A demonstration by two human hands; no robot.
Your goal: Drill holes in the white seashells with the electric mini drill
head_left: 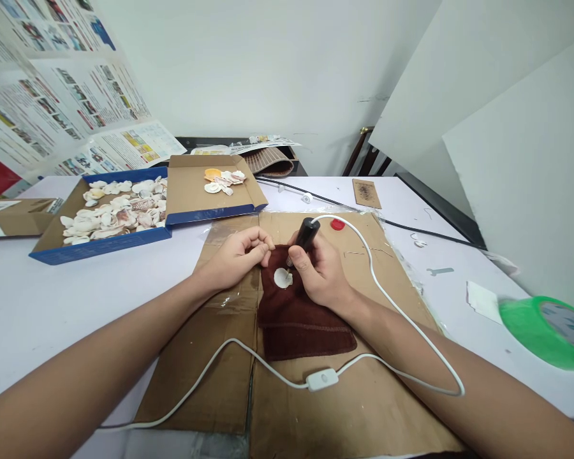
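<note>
This looks like a small craft workshop beside a plain wall (268, 76). Flat cardboard (354, 417) partly covers a white counter (14, 306), with a corded handheld tool (307, 234) held above it; around lie a small wrench (440, 271), a roll of green tape (526, 325) and a blue-sided box (100, 248) heaped with seashells (124, 210).

Cord (371, 262) looping right, free cardboard (242, 322) left of cloth (306, 344)
</note>
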